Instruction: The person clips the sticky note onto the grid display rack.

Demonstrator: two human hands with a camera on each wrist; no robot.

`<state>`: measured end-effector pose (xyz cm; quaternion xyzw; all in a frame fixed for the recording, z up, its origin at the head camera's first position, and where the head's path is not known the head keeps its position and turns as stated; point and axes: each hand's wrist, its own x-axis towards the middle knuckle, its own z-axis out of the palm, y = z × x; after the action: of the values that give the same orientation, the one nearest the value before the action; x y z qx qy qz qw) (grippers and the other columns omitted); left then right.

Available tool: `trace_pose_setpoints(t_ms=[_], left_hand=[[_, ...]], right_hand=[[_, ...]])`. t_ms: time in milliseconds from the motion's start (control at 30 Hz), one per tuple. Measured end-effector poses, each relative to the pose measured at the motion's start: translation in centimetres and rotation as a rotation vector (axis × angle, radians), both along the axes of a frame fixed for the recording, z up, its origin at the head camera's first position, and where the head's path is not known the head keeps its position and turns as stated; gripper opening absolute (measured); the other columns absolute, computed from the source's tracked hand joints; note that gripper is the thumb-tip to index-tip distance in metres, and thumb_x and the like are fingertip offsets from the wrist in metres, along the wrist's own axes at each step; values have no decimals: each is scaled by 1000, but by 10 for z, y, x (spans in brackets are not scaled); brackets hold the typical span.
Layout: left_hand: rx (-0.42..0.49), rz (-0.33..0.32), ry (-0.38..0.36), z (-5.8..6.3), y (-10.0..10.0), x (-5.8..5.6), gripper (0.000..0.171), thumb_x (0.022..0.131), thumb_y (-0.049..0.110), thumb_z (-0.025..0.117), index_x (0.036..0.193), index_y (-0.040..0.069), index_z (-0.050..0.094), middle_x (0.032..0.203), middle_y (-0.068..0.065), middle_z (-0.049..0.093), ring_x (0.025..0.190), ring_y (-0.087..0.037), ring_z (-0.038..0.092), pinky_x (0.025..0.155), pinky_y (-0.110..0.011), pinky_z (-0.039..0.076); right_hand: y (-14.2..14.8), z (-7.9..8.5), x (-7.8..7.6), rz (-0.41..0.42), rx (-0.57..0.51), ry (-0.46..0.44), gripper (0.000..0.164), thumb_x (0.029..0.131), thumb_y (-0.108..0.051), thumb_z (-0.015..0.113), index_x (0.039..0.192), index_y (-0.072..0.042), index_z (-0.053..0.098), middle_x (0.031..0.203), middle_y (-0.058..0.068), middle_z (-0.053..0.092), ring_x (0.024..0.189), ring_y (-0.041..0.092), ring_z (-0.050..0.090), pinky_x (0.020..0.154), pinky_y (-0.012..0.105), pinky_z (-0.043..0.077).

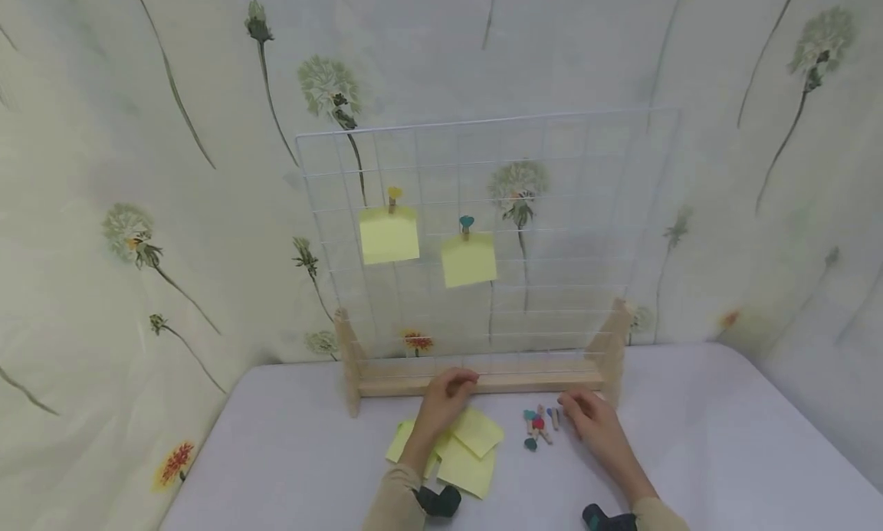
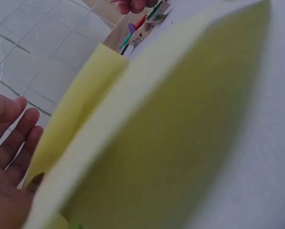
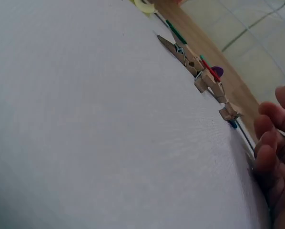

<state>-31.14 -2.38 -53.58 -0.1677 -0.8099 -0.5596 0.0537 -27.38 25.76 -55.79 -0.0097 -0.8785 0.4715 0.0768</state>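
My left hand (image 1: 444,402) hovers over a small spread of yellow sticky notes (image 1: 466,470) on the table, its fingers loosely bent with nothing between them. In the left wrist view, yellow paper (image 2: 180,114) fills much of the picture beside that hand (image 2: 11,152). Just right of a little heap of mini clothespins (image 1: 538,424) is my right hand (image 1: 595,420), fingers relaxed and holding nothing. Seen from the right wrist, these wooden clothespins (image 3: 180,52) carry green, red, purple and blue tops and lie beyond the fingertips (image 3: 265,157).
Behind the hands stands a white wire grid (image 1: 566,232) in a wooden base (image 1: 538,381). One note (image 1: 388,237) hangs there from a yellow-topped clothespin (image 1: 393,198), another note (image 1: 469,261) from a teal heart clothespin (image 1: 466,226). A floral-printed cloth (image 1: 207,232) backs the white table (image 1: 297,454).
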Motion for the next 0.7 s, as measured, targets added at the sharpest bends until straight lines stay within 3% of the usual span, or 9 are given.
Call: trace_pose_setpoints(t_ms=[133, 267, 467, 600, 700], left_hand=[[59, -25, 1, -8, -5, -4, 17, 94, 20, 58, 108, 16, 66, 106, -2, 68, 93, -14, 63, 78, -20, 50], [128, -62, 13, -14, -11, -5, 18, 94, 22, 58, 108, 15, 66, 105, -4, 69, 97, -15, 65, 83, -21, 50], [4, -80, 32, -25, -11, -6, 13, 94, 25, 57, 103, 25, 68, 100, 8, 69, 92, -4, 63, 81, -21, 50], [-61, -100, 22, -28, -10, -2, 14, 94, 23, 57, 103, 25, 68, 104, 13, 68, 97, -3, 61, 87, -22, 49], [-63, -144, 45, -28, -10, -2, 14, 94, 19, 58, 103, 20, 68, 109, 9, 68, 104, -7, 62, 93, -24, 48]], right_hand=[[0, 0, -7, 23, 98, -8, 38, 96, -45, 48, 109, -13, 62, 111, 7, 66, 111, 26, 60, 97, 46, 46], [-1, 3, -13, 35, 129, -40, 39, 96, -46, 49, 111, -12, 61, 109, 7, 65, 109, 27, 58, 96, 49, 44], [0, 5, -12, 39, 169, 17, 34, 96, -42, 51, 109, -13, 63, 107, 7, 67, 105, 26, 60, 92, 47, 46], [4, 5, -4, 27, 135, -25, 35, 95, -42, 52, 111, -12, 63, 95, 7, 68, 80, 21, 64, 71, 35, 53], [6, 6, -2, 22, 63, -73, 39, 95, -45, 51, 113, -12, 61, 81, 6, 62, 58, 13, 57, 52, 27, 48]])
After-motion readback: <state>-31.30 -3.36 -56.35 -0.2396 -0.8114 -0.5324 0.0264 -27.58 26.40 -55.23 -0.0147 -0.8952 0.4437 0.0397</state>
